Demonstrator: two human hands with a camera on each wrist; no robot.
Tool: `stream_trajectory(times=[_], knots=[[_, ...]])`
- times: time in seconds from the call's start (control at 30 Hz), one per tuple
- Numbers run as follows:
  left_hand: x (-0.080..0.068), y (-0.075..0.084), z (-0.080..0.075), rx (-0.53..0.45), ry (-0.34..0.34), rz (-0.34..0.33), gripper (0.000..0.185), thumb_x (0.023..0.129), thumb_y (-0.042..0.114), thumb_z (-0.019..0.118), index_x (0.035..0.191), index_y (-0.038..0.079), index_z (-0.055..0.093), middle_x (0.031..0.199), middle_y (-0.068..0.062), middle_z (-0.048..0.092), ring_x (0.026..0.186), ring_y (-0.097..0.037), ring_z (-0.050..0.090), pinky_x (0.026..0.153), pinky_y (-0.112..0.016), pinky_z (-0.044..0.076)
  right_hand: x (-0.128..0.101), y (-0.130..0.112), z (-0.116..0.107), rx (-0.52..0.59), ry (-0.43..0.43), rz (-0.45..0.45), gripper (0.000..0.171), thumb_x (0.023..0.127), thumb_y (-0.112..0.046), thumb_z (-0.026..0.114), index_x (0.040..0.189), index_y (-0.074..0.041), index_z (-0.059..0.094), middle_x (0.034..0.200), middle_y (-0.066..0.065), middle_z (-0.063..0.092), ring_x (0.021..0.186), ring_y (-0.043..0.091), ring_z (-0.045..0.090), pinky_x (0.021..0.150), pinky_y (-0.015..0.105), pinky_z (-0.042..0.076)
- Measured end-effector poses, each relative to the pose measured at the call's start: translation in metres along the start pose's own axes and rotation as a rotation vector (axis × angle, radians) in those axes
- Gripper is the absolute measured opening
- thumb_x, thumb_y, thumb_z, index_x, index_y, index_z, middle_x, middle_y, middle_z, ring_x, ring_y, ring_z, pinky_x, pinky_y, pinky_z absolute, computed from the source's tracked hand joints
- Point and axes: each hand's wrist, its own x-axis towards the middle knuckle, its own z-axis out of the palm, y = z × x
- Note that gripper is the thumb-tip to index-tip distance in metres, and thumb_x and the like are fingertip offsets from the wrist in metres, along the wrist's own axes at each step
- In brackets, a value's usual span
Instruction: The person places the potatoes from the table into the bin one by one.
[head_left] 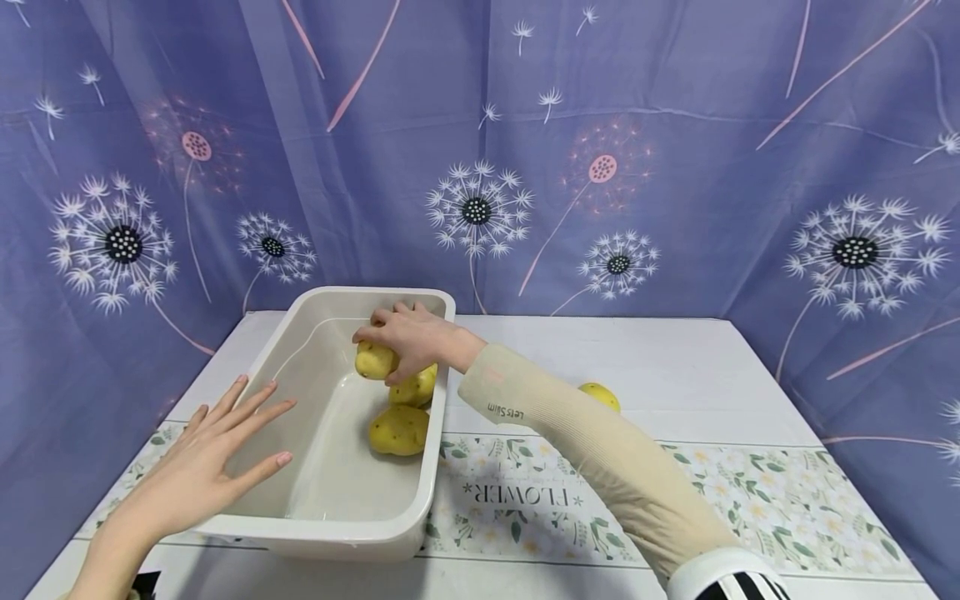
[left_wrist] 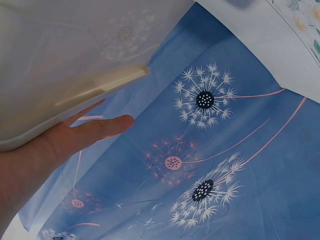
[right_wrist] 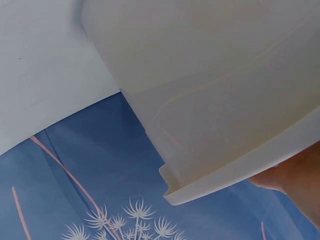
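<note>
Potato [head_left: 372, 362] number one sits in my right hand [head_left: 417, 335], fingers and thumb curled round it, inside the white bin [head_left: 322, 528]. Just beside it, a second potato [head_left: 415, 389] shows partly past my thumb; nearer me, a third potato [head_left: 397, 432] lies along the right wall. My left hand [head_left: 204, 463] spreads wide, fingers straight, over the bin's left rim; whether it touches, I cannot tell. On the bench [head_left: 532, 346], something yellow [head_left: 602, 394] peeks out beyond my beige sleeve [head_left: 577, 442].
</note>
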Motion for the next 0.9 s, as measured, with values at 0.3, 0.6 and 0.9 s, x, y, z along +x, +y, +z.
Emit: stream_trajectory(times=[0.3,0.6,0.9], knots=[[0.0,-0.001,0.0,-0.002,-0.002,-0.002,0.055,0.084,0.04,0.058,0.135,0.028,0.039,0.145,-0.014,0.03,0.14,-0.02,-0.004,0.099,-0.069,0.002,0.0,0.001,-0.007,0.048,0.034,-0.003,0.061,0.08,-0.038,0.063,0.134,-0.031,0.037,0.139,0.004,0.036,0.127,0.022,0.034,0.099,0.045,0.036],[0.001,-0.002,0.001,-0.004,0.005,0.001,0.055,0.084,0.04,0.058,0.134,0.028,0.04,0.144,-0.013,0.031,0.14,-0.02,-0.003,0.099,-0.07,0.004,-0.007,0.003,-0.005,0.003,0.076,-0.021,0.052,0.078,-0.039,0.063,0.126,-0.03,0.045,0.13,0.0,0.045,0.117,0.02,0.042,0.091,0.039,0.04],[0.001,-0.001,0.0,0.004,0.006,0.011,0.055,0.083,0.039,0.059,0.134,0.029,0.039,0.144,-0.013,0.031,0.14,-0.019,-0.003,0.099,-0.07,0.004,-0.016,0.008,-0.004,0.021,0.099,-0.002,0.048,0.08,-0.041,0.06,0.125,-0.03,0.047,0.13,0.0,0.045,0.12,0.021,0.041,0.091,0.042,0.04]])
